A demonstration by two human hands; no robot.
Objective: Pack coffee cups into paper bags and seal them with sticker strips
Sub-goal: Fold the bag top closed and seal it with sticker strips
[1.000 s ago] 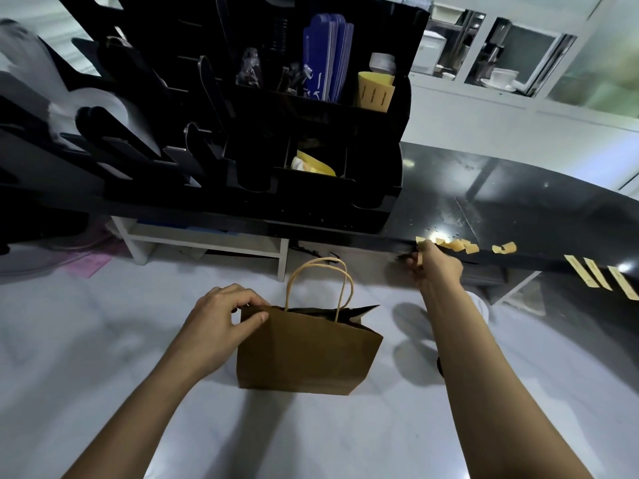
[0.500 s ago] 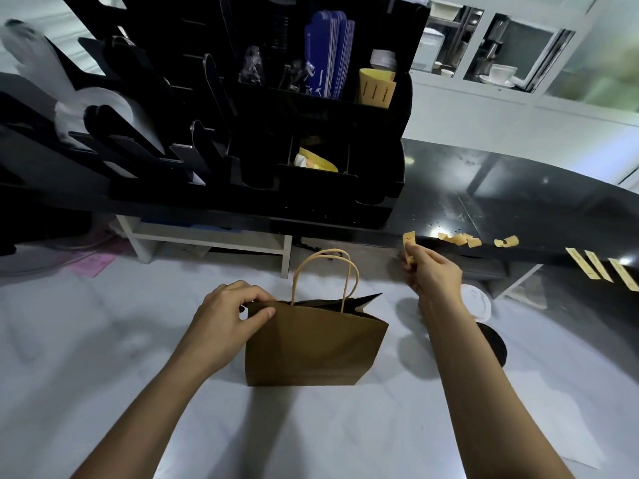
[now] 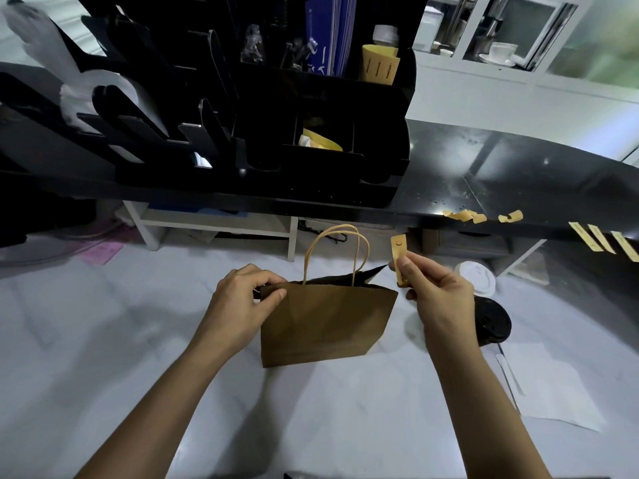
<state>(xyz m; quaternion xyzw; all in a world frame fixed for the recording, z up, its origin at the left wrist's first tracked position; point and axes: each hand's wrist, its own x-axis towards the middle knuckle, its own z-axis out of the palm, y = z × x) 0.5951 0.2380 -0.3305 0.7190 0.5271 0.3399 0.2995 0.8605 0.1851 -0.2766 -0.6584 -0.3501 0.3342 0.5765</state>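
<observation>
While the brown paper bag (image 3: 325,323) stands upright on the white counter (image 3: 103,340), left hand (image 3: 238,305) pinches the bag's top left corner, fingers curled over the rim. Mouth of bag partly open; twisted-paper handles (image 3: 332,254) upright. Right hand (image 3: 439,299) is just right of the bag's top right corner, pinching a yellow sticker strip (image 3: 398,257) upright; smiley mark at its upper end. Strip not touching bag. Right of the bag: black cup lid (image 3: 492,326) and white cup lid (image 3: 475,276), both near. Beyond the bag, black shelf edge (image 3: 311,205) carries more sticker strips (image 3: 603,240), well apart. Open counter in front of bag.
</observation>
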